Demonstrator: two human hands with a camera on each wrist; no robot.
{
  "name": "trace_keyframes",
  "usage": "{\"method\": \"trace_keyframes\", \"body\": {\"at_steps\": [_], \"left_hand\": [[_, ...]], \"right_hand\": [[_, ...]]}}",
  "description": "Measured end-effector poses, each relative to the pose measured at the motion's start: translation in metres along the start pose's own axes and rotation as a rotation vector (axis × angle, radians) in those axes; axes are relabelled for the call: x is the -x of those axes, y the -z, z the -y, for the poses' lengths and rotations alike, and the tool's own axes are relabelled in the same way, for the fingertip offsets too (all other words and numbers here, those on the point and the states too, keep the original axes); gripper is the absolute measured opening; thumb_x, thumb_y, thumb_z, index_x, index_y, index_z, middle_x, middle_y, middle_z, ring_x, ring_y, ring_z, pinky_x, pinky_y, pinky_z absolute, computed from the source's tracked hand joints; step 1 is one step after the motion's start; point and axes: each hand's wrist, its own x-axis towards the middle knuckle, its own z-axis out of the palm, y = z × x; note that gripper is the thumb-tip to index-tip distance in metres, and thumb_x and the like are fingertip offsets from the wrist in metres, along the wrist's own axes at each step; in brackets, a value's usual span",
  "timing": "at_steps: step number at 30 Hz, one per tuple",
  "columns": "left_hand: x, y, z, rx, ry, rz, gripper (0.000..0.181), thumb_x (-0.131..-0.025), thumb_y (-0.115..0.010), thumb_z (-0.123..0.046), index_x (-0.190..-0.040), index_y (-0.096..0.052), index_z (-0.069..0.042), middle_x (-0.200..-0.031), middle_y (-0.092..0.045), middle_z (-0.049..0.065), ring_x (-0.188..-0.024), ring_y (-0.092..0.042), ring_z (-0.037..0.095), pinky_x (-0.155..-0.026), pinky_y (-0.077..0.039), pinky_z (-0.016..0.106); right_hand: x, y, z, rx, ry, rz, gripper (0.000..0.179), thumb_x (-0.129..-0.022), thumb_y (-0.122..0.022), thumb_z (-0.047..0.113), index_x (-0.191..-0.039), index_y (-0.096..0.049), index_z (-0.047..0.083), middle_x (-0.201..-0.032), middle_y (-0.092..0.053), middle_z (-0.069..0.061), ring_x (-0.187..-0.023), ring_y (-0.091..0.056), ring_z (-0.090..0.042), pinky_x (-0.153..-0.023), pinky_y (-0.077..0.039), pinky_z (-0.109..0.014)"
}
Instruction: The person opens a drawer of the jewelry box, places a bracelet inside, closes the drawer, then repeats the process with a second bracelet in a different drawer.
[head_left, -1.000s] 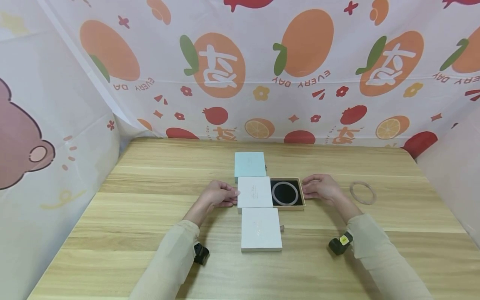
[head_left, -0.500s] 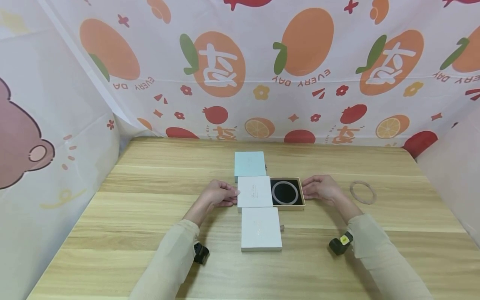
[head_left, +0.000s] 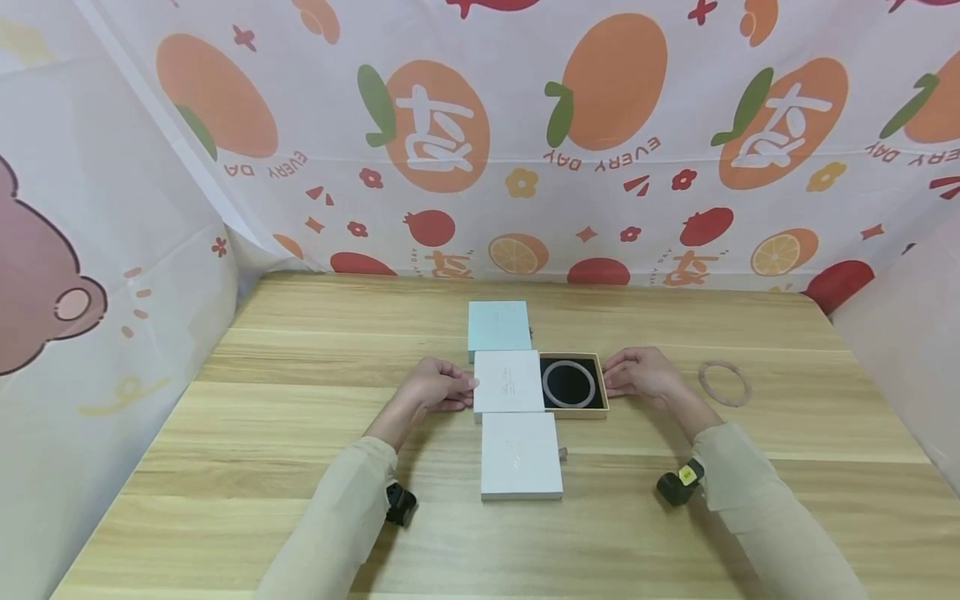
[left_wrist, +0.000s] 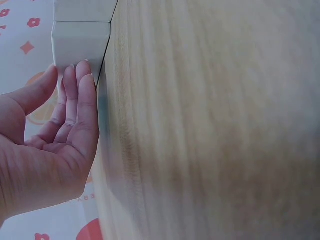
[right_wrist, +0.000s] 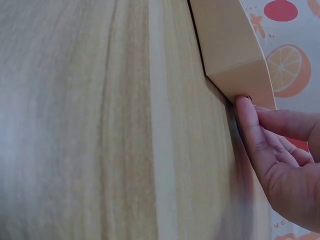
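Observation:
In the head view a white drawer box lies mid-table, its tray slid out to the right. A pale bangle sits on the tray's black lining. My left hand holds the sleeve's left end; in the left wrist view its fingertips rest against the end face and the thumb lies at the upper edge. My right hand pinches at the tray's right end. In the right wrist view the thumb and index finger meet there, covering most of whatever lies between them.
A light blue box touches the middle box from behind, and another white box with a small side tab stands in front. A second bangle lies right of my right hand. Printed cloth hangs behind the wooden table.
The head view has shifted very slightly. Both hands, the boxes and the bangles keep their places relative to one another.

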Motion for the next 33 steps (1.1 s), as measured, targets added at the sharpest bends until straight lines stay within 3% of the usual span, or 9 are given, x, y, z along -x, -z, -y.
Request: {"method": "trace_keyframes", "body": {"at_steps": [33], "left_hand": [[0.0007, 0.0, 0.0005, -0.001, -0.013, -0.001, 0.013, -0.085, -0.063, -0.003, -0.093, -0.059, 0.007, -0.076, -0.064, 0.011, -0.066, -0.063, 0.016, -0.063, -0.055, 0.026]], "right_hand": [[-0.004, 0.0041, -0.0028, -0.041, -0.003, 0.019, 0.022, -0.08, -0.044, -0.023, -0.101, -0.043, -0.019, -0.073, -0.062, -0.008, -0.07, -0.062, -0.016, -0.073, -0.055, -0.035]]}}
